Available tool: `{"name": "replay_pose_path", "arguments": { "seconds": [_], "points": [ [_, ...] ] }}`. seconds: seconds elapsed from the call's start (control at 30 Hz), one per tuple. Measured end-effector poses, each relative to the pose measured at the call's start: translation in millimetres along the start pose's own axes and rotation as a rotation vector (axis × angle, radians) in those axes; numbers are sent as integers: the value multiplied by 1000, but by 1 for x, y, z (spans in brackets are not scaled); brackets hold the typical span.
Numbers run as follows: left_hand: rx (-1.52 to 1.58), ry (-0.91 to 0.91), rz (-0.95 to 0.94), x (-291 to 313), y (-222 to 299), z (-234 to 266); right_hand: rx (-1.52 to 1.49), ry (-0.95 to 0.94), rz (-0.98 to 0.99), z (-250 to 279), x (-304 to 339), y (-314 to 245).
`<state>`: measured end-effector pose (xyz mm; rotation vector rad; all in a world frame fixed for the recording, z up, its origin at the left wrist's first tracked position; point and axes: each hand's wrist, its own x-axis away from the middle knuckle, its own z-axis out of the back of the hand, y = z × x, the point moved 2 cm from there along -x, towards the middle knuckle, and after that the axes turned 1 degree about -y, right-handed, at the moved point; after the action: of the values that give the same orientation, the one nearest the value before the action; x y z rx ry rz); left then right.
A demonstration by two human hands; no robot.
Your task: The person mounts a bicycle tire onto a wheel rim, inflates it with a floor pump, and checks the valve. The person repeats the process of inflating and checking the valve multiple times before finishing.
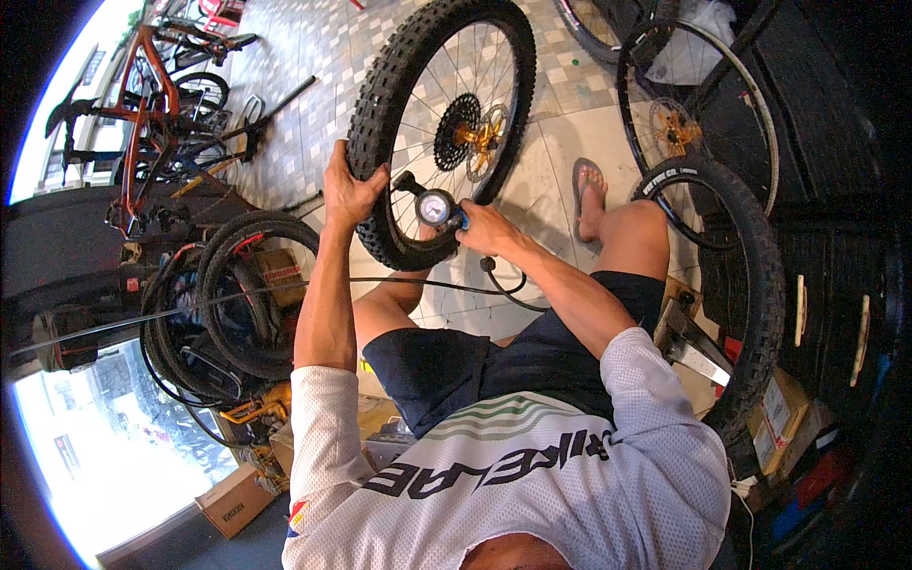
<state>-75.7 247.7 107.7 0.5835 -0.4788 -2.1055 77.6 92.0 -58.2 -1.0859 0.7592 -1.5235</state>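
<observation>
A knobby-tyred bicycle wheel (369,133) stands tilted in front of me, its black cassette (453,133) and gold hub (465,136) showing. My left hand (353,186) clasps the tyre at its lower left, thumb on the near side. Closed round the handle of a tyre inflator with a round dial gauge (435,208) is my right hand (487,231); a bit of blue shows by the fingers. The inflator's head lies at the rim's inner edge; whether it sits on the valve I cannot tell. A black air hose (408,280) runs across beneath my forearms.
Several bicycles, one with an orange frame (147,114), stand far left. Loose tyres (214,275) lean by my left side. To the right are a bare wheel rim (760,123) and a large tyre (755,313). A cardboard box (235,501) is at lower left.
</observation>
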Motion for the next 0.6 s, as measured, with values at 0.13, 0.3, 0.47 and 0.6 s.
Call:
{"name": "replay_pose_path", "arguments": {
  "seconds": [0.13,0.3,0.47,0.6],
  "points": [
    [5,6,6,1,5,1,10,-14,-37,6,4,-7],
    [4,-2,5,-1,14,1,0,-3,-20,3,-1,4],
    [-26,4,12,3,9,1,13,-29,-28,3,-1,-1],
    [-7,-5,10,2,5,-1,17,1,14,1,-2,3]
  ]
}}
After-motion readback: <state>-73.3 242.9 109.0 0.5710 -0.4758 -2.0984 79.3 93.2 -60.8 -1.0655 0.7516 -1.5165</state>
